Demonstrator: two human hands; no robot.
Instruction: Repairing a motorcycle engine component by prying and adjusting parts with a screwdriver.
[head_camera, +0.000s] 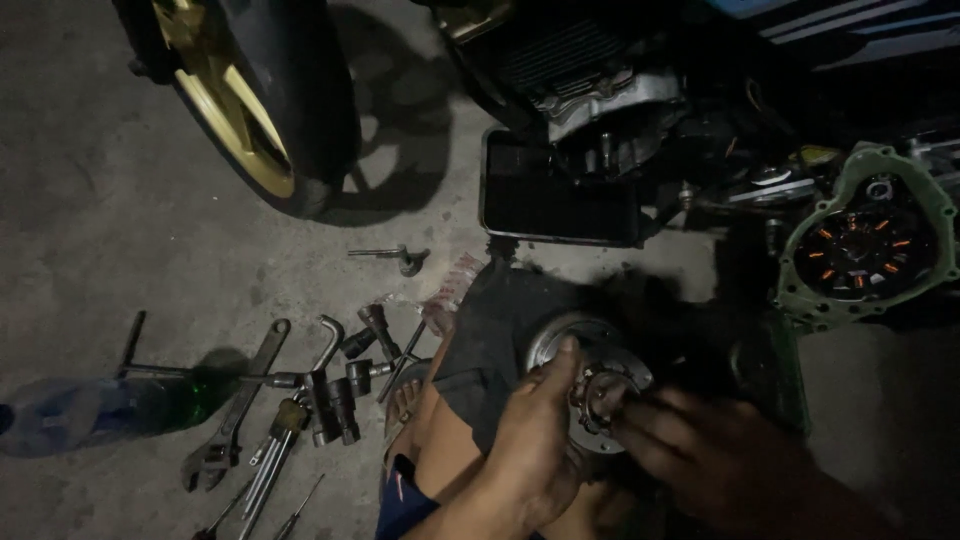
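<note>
A round metal flywheel-like part (585, 350) rests on my lap over dark shorts. My left hand (535, 430) grips its near rim, thumb on the metal face. My right hand (700, 445), blurred and dark, reaches in from the right, its fingers at a small metal hub (598, 392) at the part's centre. Whether those fingers pinch anything is too blurred to tell.
Wrenches, sockets and screwdrivers (300, 400) lie on the concrete to the left, with a blue plastic bottle (90, 412). A black drain pan (555, 195) sits under the motorcycle engine (600, 95). A green-gasketed stator cover (860, 245) lies right. A yellow-rimmed wheel (245, 100) stands at upper left.
</note>
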